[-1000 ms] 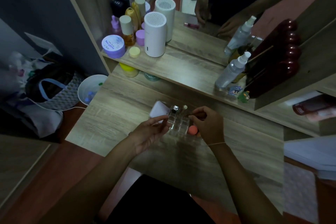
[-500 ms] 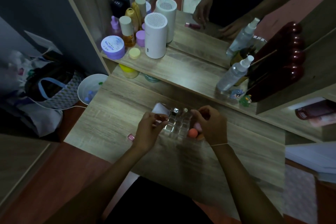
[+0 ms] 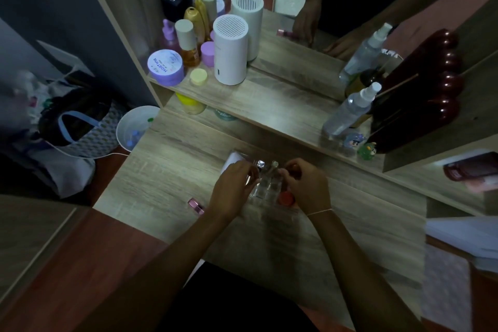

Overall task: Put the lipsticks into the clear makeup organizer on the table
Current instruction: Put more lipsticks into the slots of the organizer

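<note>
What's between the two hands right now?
In the head view, the clear organizer sits between the left hand and right hand, with lipsticks standing in it.

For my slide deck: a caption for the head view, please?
Both hands, left and right, work over the clear organizer; a pink lipstick lies nearby.

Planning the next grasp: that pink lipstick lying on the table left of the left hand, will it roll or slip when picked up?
The pink lipstick lies on its side on the bare wooden table, so a sideways nudge would probably roll it if its body is round, which blur hides. Its casing looks glossy, so likely slippery and rigid. It looks small, so probably light; pinching across its width seems safest.
</note>
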Demonstrator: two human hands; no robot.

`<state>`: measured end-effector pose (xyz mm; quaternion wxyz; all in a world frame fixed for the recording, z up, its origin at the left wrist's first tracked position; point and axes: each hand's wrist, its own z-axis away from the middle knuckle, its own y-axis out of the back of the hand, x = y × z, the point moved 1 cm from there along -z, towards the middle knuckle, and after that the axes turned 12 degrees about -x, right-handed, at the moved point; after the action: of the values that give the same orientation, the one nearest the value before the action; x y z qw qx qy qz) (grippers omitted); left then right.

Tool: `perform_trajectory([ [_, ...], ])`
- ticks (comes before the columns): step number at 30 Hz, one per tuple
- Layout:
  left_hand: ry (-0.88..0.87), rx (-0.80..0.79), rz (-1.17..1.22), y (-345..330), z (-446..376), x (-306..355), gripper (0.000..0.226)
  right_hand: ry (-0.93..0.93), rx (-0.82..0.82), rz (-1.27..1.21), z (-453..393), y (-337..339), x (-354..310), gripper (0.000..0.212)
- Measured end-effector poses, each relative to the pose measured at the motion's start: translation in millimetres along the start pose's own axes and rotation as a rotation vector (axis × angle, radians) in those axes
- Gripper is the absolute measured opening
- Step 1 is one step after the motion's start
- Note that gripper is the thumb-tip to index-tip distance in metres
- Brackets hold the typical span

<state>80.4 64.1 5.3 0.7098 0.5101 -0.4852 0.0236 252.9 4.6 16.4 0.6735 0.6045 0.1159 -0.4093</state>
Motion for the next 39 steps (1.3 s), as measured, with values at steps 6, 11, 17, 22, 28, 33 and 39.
perform_trajectory([
  [6,0.029,-0.065,-0.07,-9.7,-8.4,-7.3,0.01,-0.015,-0.041,0.068,-6.1,-1.0,0.3,0.012],
  [11,0.071,-0.139,-0.154,-16.6,-11.2,-14.2,0.017,-0.022,-0.071,0.106,-6.3,-2.6,0.9,0.013],
  [17,0.108,-0.13,-0.188,-19.9,-12.6,-10.3,0.015,-0.062,-0.1,0.11,-7.3,-6.9,1.9,0.014],
  [22,0.125,-0.117,-0.193,-22.1,-13.4,-10.0,0.014,-0.081,-0.097,0.113,-6.8,-9.1,5.3,0.015],
  [28,0.14,-0.12,-0.198,-25.0,-13.2,-15.8,0.012,-0.083,-0.084,0.155,-7.8,-11.9,6.6,0.015],
  [33,0.13,-0.11,-0.2,-26.3,-13.7,-17.9,0.01,-0.057,-0.052,0.173,-5.7,-12.1,2.7,0.013],
  [39,0.121,-0.101,-0.181,-25.7,-12.1,-20.5,0.014,-0.054,-0.043,0.174,-5.0,-10.3,2.9,0.014],
])
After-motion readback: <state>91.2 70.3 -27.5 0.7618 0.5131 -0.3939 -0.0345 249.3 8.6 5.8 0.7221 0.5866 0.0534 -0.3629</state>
